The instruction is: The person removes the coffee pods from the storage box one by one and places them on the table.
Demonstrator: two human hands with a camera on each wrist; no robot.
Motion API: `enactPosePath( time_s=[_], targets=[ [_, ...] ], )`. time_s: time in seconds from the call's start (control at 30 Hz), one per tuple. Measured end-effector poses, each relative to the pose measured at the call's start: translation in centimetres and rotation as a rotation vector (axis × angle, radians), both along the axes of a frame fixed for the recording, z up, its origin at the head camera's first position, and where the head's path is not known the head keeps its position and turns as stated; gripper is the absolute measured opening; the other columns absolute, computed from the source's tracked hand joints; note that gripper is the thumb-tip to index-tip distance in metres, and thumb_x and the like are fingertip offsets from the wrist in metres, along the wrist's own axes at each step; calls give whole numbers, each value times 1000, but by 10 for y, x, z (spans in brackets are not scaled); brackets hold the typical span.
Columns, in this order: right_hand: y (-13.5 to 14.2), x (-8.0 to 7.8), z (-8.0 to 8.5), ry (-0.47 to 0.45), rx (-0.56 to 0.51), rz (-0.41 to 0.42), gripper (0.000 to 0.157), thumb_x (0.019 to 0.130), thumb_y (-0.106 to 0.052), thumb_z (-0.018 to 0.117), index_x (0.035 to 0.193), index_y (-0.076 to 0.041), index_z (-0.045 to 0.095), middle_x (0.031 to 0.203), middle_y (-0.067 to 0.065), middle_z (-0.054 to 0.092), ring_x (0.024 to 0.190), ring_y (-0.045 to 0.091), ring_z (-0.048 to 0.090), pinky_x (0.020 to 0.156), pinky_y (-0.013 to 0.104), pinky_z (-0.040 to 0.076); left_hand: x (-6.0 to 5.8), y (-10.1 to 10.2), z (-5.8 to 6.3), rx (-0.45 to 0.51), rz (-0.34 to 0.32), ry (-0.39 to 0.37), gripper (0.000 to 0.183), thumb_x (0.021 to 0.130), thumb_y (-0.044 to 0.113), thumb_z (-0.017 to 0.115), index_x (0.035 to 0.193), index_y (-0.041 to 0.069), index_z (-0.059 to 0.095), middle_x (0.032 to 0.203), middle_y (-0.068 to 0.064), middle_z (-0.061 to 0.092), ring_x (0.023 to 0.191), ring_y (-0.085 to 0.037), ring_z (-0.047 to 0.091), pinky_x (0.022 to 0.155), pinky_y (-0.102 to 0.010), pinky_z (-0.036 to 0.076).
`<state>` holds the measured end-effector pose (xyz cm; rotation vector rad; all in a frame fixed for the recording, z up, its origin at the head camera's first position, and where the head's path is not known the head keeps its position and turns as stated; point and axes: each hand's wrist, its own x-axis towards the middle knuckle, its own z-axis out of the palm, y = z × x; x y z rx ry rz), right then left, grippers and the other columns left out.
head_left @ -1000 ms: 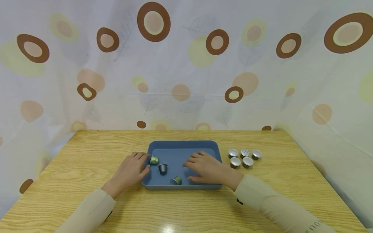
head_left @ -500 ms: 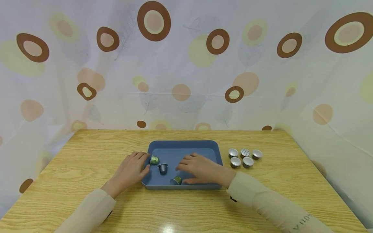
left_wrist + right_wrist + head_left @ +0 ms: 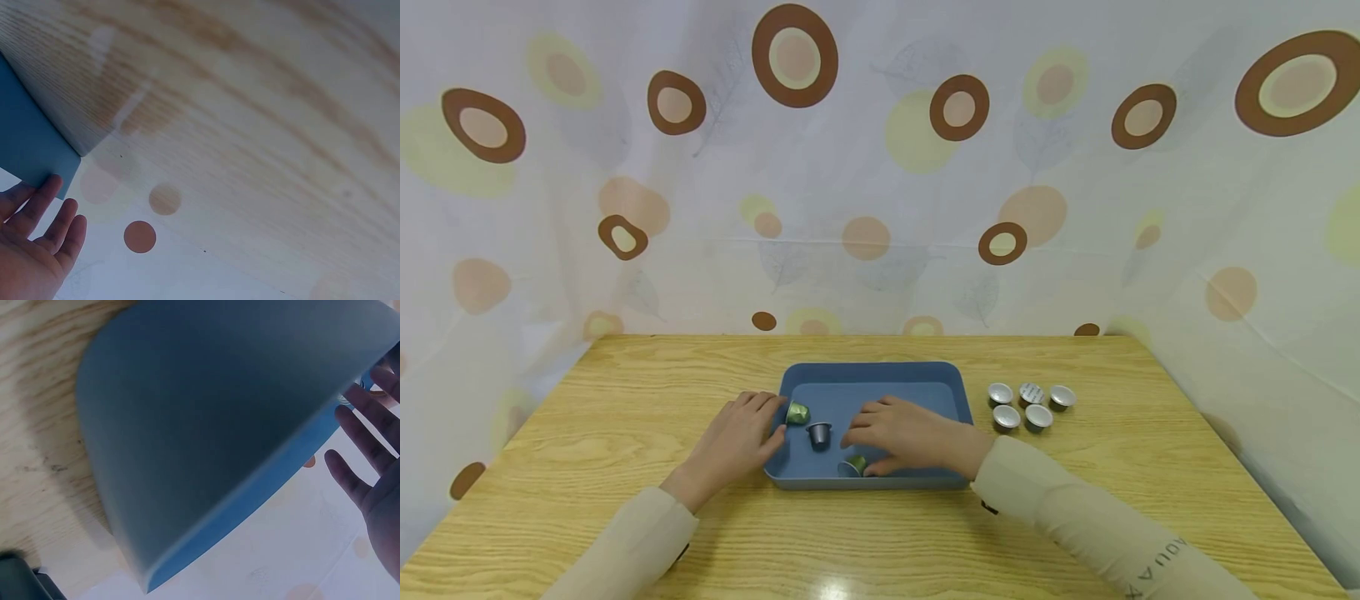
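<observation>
A shallow blue tray (image 3: 872, 372) holds three coffee capsules. A green capsule (image 3: 798, 413) lies near its left side, a dark grey capsule (image 3: 820, 434) is beside it, and another green capsule (image 3: 855, 465) lies on its side at the front. My left hand (image 3: 730, 442) rests at the tray's left rim, fingers extended; in the left wrist view its fingertips meet the tray's corner (image 3: 37, 137). Over the tray's front middle, my right hand (image 3: 906, 433) has its thumb beside the front green capsule and holds nothing. Spread fingers (image 3: 369, 415) show in the right wrist view.
Right of the tray, several capsules stand lid up in two rows, among them a silver-lidded capsule (image 3: 1038, 417) and one with a printed lid (image 3: 1032, 393). The wooden table (image 3: 647, 392) ends at a patterned cloth backdrop (image 3: 865, 183).
My right hand has moved left across the tray, bringing its thumb to the front green capsule. My left hand, the tray and the capsules have stayed in place.
</observation>
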<state>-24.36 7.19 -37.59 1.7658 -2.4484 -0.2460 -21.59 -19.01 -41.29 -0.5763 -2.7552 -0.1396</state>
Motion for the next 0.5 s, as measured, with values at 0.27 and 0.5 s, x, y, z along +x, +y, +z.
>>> enactPosePath(
  time_s=[0.27, 0.5],
  targets=[
    [-5, 1, 4, -7, 14, 38, 42, 82, -46, 60, 120, -28, 57, 114, -10, 60, 106, 9, 53, 88, 30, 46, 0, 0, 0, 0, -5, 10, 38, 86, 28, 57, 118, 6, 59, 114, -8, 61, 106, -27, 54, 86, -43, 47],
    [-10, 1, 3, -27, 41, 35, 40, 81, -44, 63, 119, -31, 57, 114, -12, 60, 105, 9, 53, 86, 30, 46, 0, 0, 0, -6, -4, 5, 39, 86, 28, 57, 118, 6, 59, 114, -8, 61, 106, -27, 55, 86, -43, 48]
  ],
)
